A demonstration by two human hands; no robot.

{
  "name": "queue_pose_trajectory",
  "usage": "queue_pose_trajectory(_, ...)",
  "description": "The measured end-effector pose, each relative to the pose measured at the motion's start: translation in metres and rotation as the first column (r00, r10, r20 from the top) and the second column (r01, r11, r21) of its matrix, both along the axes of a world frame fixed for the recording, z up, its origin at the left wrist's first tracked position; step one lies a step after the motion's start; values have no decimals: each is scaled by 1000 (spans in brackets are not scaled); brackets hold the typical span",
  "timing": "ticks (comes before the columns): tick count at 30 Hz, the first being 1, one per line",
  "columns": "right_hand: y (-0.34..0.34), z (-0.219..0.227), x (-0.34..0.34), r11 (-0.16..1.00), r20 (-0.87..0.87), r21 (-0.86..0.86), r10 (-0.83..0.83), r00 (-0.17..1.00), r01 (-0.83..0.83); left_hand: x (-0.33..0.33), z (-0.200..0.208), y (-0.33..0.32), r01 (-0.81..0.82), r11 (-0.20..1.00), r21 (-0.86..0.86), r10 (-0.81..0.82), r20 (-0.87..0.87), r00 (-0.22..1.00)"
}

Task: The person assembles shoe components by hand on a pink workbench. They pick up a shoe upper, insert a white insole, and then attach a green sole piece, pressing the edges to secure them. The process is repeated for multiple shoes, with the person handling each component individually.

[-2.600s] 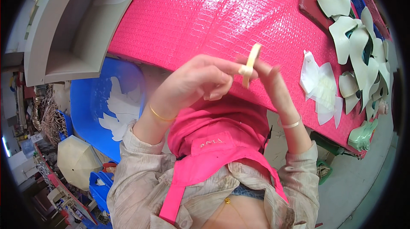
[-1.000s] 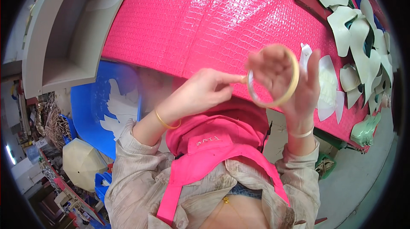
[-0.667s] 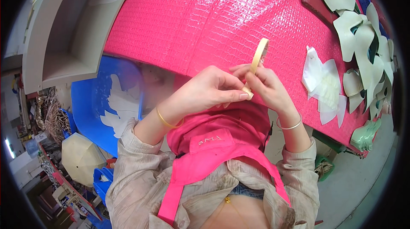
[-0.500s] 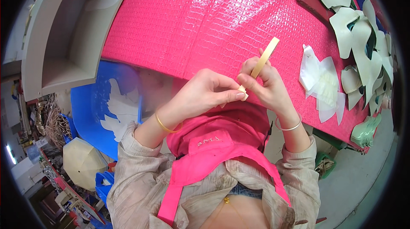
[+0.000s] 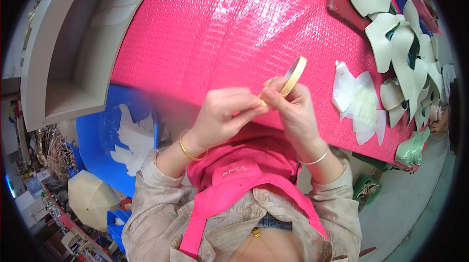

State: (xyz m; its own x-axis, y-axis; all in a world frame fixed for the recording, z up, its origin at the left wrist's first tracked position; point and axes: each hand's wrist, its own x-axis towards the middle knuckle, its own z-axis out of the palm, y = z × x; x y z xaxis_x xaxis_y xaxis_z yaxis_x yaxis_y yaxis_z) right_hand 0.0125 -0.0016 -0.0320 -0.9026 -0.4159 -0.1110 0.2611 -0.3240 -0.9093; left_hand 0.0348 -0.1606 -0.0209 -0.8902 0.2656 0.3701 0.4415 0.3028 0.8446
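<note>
A narrow roll of pale yellow tape (image 5: 294, 79) stands tilted above the pink table's near edge. Its ring is in my right hand (image 5: 296, 118), with the fingers wrapped around its lower part and the thumb pressed on top. Close against that thumb, my left hand (image 5: 227, 118) pinches a small pale bit, which looks like the tape's end; the fingertips mostly hide it. Both hands meet in front of my pink apron (image 5: 234, 184).
A pink textured covering (image 5: 195, 32) lies over the table. At right are white fabric pieces (image 5: 359, 98), a pile of pale curved pieces (image 5: 400, 52) and a green bundle (image 5: 413, 148). White cut-outs (image 5: 133, 137) lie on a blue chair (image 5: 93, 140) at left, below a grey shelf (image 5: 78, 86).
The tape roll has turned from nearly edge-on to showing its ring, and sits lower and further left. Both hands have shifted slightly left, and the left fingertips have come closer to the right thumb.
</note>
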Motion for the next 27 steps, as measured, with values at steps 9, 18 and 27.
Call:
queue_pose_trajectory(9,16,-7,-111,917,-283,193,-289,915,349,-12,3,24,211,975,72,-181,-299,937)
queue_pose_trajectory(18,38,-2,-260,903,-318,395,-38,947,168,-63,-13,-16,-224,711,666,-256,542,800)
queue_pose_trajectory(27,34,-33,-425,390,-694,716,491,527,579,-144,-9,-30,-89,955,282,-9,327,945)
